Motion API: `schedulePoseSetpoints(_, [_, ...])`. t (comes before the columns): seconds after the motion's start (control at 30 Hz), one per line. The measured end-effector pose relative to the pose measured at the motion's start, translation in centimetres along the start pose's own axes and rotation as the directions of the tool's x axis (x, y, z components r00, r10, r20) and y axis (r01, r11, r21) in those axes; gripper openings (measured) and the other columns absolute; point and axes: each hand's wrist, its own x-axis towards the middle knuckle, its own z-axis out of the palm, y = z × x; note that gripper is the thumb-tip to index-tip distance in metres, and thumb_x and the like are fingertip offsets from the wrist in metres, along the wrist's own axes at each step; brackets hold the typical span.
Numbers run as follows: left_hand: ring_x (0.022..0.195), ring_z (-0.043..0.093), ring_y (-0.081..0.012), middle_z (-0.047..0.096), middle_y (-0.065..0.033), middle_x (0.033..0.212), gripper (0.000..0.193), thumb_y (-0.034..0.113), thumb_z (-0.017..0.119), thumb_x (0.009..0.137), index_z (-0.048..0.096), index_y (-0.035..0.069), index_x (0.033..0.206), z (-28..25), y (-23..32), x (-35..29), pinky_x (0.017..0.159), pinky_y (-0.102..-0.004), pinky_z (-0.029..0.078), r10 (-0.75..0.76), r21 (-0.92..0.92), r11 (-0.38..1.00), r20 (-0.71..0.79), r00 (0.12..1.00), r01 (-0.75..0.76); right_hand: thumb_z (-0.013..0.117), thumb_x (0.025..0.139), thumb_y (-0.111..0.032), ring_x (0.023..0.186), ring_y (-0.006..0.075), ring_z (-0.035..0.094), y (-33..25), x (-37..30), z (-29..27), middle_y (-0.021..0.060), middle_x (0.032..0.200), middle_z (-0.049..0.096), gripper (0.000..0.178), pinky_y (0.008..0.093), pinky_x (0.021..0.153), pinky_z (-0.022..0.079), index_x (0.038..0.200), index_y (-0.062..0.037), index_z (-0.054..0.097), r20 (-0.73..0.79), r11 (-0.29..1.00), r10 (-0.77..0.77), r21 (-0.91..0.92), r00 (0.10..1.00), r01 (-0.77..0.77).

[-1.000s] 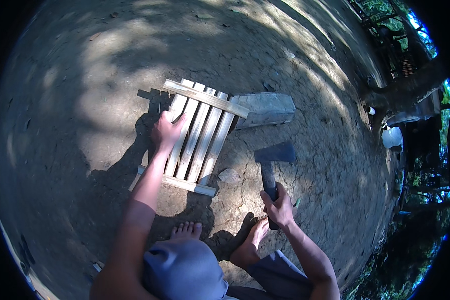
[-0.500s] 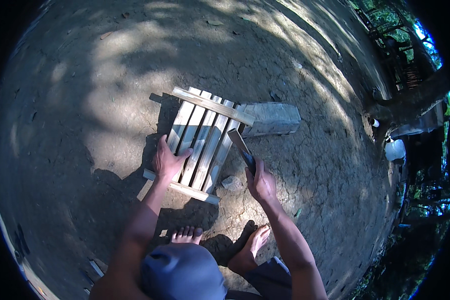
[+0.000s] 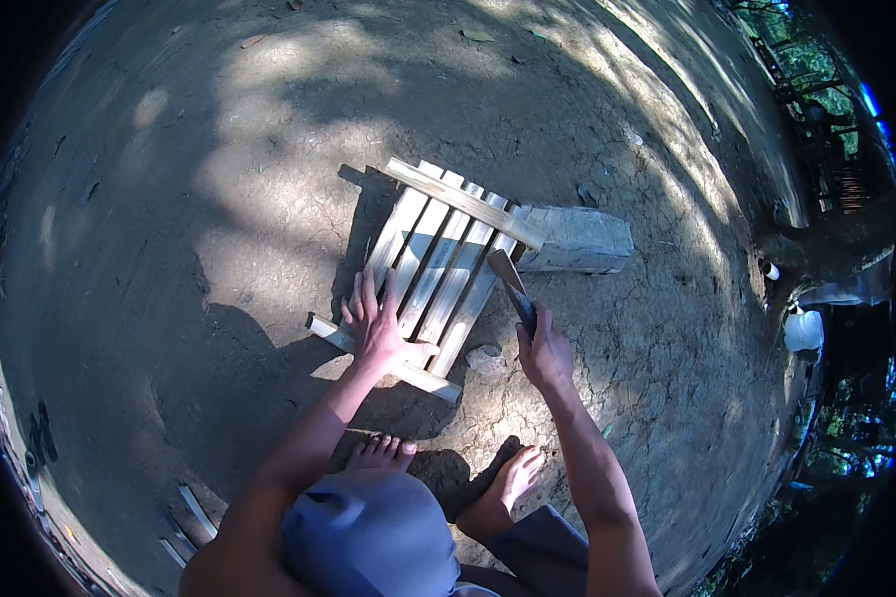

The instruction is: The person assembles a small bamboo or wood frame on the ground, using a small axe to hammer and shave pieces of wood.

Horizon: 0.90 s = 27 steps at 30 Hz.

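Observation:
A wooden slatted panel (image 3: 455, 261) lies tilted on the dirt, its several parallel slats joined by a crosspiece at the far end and another at the near end. Its far end rests against a squared wooden block (image 3: 579, 242). My left hand (image 3: 378, 336) lies over the near left part of the panel, fingers spread across the slats and thumb stretched to the right. To the right of the slats, my right hand (image 3: 546, 350) grips what looks like a machete (image 3: 511, 282). Its broad, flat blade points up and left, close to the panel's right edge.
A pale stone (image 3: 486, 359) sits beside the panel's near right corner. My bare feet (image 3: 515, 481) are on the ground just behind it. Thin strips (image 3: 198, 510) lie at the lower left. A white container (image 3: 802, 330) stands by a tree trunk at the far right.
My left hand has slid along the slats toward the near crosspiece and spread its fingers. The whole scene has shifted right in view. My right hand still grips the machete.

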Motion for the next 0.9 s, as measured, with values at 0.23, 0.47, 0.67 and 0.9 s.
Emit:
schedulePoseSetpoints(0.23, [0.141,0.050,-0.0424,0.051,-0.0291,0.152,0.133,0.069,0.092,0.061,0.035,-0.001,0.157,-2.0,-1.4,3.5,0.118,-0.0533,0.040,-0.373,-0.369,0.861,0.006,0.928,0.349,0.065,0.100,-0.024,0.082,0.0507,0.071,0.0,0.4,1.0,0.0289,0.107,0.070,0.049,0.0585,0.067,0.057,0.142,-0.0093,0.043,-0.087,0.999,-0.045,0.009,0.995,0.046])
schedulePoseSetpoints(0.47, [0.116,0.069,-0.0429,0.072,-0.0271,0.121,0.109,0.067,0.094,0.061,0.053,0.001,0.138,-1.2,-1.5,1.5,0.101,-0.0503,0.054,-0.352,-0.357,0.869,0.040,0.935,0.342,0.066,0.099,-0.023,0.083,0.0508,0.071,1.1,0.4,0.5,0.0287,0.104,0.071,0.051,0.0596,0.067,0.057,0.143,-0.0102,0.042,-0.090,0.997,-0.068,0.030,0.994,0.071])
schedulePoseSetpoints(0.67, [0.110,0.072,-0.0408,0.074,-0.0270,0.116,0.107,0.061,0.097,0.061,0.054,-0.002,0.136,-0.7,-1.7,1.5,0.097,-0.0473,0.056,-0.334,-0.428,0.850,0.015,0.943,0.308,0.066,0.099,-0.023,0.081,0.0499,0.071,1.4,0.5,0.4,0.0285,0.104,0.071,0.051,0.0592,0.065,0.056,0.143,-0.0099,0.043,-0.072,0.998,-0.066,0.003,0.995,0.066])
schedulePoseSetpoints(0.9, [0.088,0.074,-0.0164,0.077,-0.0150,0.103,0.066,0.030,0.103,0.067,0.064,-0.002,0.110,1.0,-3.8,1.3,0.079,-0.0342,0.061,-0.376,-0.691,0.696,-0.118,0.919,0.196,0.068,0.098,-0.020,0.083,0.0496,0.072,2.2,-1.8,0.0,0.0285,0.104,0.071,0.048,0.0543,0.066,0.057,0.140,-0.0050,0.049,-0.164,0.981,-0.140,0.110,0.976,0.159])
